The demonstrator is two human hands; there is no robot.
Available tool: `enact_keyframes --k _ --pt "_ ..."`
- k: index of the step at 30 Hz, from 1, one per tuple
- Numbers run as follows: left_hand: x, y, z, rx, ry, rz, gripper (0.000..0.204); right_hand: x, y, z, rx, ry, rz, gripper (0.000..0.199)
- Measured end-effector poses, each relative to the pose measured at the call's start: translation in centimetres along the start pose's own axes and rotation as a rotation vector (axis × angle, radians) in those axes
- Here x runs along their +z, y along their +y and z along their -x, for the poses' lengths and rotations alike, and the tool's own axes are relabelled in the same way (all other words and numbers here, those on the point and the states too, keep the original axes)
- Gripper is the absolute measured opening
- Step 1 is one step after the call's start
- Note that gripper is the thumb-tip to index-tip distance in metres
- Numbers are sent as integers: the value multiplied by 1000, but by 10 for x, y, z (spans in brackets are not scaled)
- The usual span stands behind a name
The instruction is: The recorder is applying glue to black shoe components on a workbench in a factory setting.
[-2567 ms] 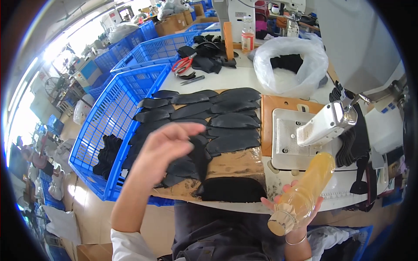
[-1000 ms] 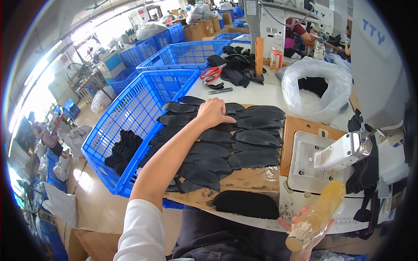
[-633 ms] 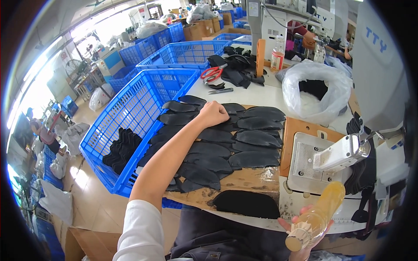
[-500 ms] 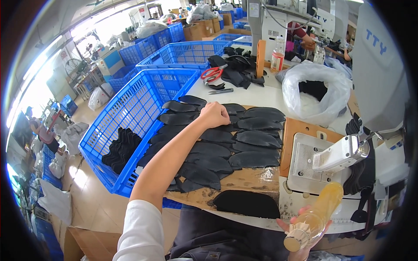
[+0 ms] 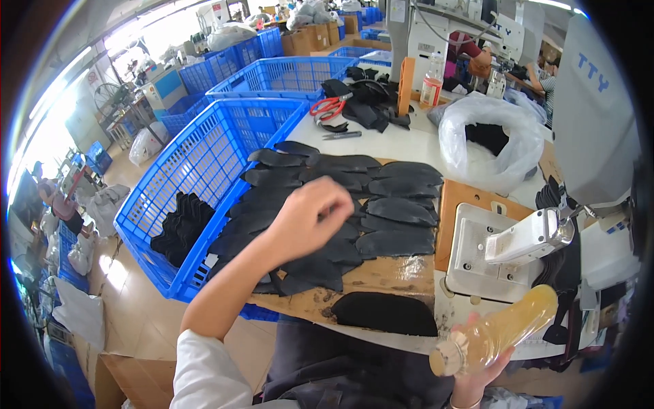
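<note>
Holding bottle (image 5: pixel 507 330), right hand (image 5: pixel 482 377) partly hidden

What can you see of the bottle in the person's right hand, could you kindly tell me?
The bottle is long, see-through and yellowish, apparently plastic, with a deeper amber tint at its rounded far end. Its neck end has a pale tan cap with a crinkled collar. It is tilted, cap toward the lower left. The right hand holds it from beneath, near the table's front edge. Whether it holds liquid is unclear.
</note>
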State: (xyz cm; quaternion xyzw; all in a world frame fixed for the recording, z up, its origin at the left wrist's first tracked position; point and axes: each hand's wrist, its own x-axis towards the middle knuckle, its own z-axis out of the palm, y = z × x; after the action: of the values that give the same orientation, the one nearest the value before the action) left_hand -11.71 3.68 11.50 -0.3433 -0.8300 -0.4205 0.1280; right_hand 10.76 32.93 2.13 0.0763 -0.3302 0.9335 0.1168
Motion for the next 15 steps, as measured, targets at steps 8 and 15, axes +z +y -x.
enact_keyframes --k 8,15 --pt "43 22 132 148 -25 65 29 88 9 -46 -79 -67 816 78" --pt "62 9 146 328 285 27 24 140 26 -78 0 -495 1183 72"
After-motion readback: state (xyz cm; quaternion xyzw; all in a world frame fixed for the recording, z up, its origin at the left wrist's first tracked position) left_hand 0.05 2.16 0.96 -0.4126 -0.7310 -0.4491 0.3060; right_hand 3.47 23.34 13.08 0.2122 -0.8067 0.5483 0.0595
